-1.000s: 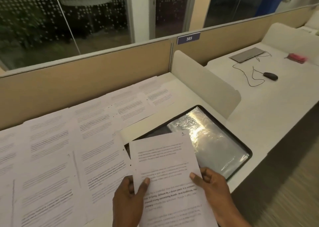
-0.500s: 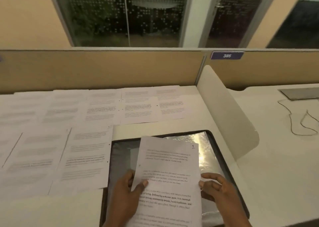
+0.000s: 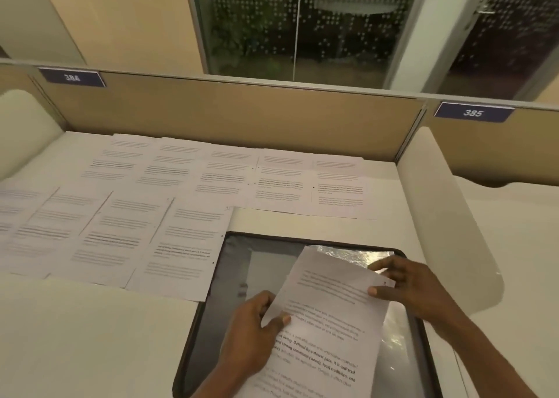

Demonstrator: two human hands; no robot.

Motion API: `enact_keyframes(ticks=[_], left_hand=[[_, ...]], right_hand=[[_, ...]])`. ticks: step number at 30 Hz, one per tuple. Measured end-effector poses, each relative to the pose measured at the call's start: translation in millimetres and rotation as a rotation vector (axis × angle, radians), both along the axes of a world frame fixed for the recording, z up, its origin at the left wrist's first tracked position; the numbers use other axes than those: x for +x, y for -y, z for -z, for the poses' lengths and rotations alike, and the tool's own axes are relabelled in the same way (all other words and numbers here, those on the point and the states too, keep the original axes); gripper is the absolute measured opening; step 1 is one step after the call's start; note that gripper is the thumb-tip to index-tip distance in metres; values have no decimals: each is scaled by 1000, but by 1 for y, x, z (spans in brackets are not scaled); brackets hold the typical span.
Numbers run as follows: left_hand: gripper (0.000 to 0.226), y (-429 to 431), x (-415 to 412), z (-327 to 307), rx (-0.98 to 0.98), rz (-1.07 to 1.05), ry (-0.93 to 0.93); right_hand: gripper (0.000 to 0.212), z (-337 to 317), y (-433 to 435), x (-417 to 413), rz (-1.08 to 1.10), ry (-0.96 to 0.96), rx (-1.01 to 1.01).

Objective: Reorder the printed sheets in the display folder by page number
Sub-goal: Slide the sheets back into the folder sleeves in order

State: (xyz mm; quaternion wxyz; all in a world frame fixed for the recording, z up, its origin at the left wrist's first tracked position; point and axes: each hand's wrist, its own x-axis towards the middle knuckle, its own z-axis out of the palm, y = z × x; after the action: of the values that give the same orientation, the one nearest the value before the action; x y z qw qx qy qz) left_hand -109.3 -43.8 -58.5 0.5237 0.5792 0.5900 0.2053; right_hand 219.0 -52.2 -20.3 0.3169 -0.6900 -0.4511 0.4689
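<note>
One sheet (image 3: 326, 331): held over the open folder (image 3: 239, 270) at the near right corner of the table (image 3: 90, 337).
Left hand (image 3: 251, 334): pinches the sheet's left edge with the thumb on top, the same hold as a moment ago.
Right hand (image 3: 414, 288): has moved up from the lower right edge to the top right corner; pinches there, thumb on the printed face, fingers at the top edge.
Tilt: top now leans toward the table's right edge; was squarer before.
Folder: lies flat as before, shiny pocket showing beneath the sheet.
Other sheets (image 3: 181, 246): spread in two rows along the far and left edges, untouched.
Meaning: probably steering the top corner to slide this page into a pocket; most of the refiling not yet done.
</note>
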Motion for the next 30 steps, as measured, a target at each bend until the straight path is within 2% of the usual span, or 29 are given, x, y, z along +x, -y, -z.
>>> enact_keyframes(ticks=[3,8,11,15,18,20,25,30], left_hand=[[8,-14,8,6,-10,25,30],[7,-29,26,21,6,113,19],[10,-33,37,28,41,147,-22],[10,-39,53,31,46,133,17],[9,-40,65,35,4,77,56],[12,-41,75,38,14,6,33],[19,-28,102,57,24,-209,-163],[20,0,143,71,-39,-387,-166]], right_hand=[[40,1,-25,5,-247,260,-41],[43,-2,-55,6,-460,547,-121],[40,-1,-72,8,-518,542,-171],[35,4,-97,14,-576,489,-234],[19,5,-120,21,-620,478,-239],[18,1,-139,31,-650,514,-196],[15,-16,-202,72,-692,666,-2],[18,-25,-261,121,-721,676,121]])
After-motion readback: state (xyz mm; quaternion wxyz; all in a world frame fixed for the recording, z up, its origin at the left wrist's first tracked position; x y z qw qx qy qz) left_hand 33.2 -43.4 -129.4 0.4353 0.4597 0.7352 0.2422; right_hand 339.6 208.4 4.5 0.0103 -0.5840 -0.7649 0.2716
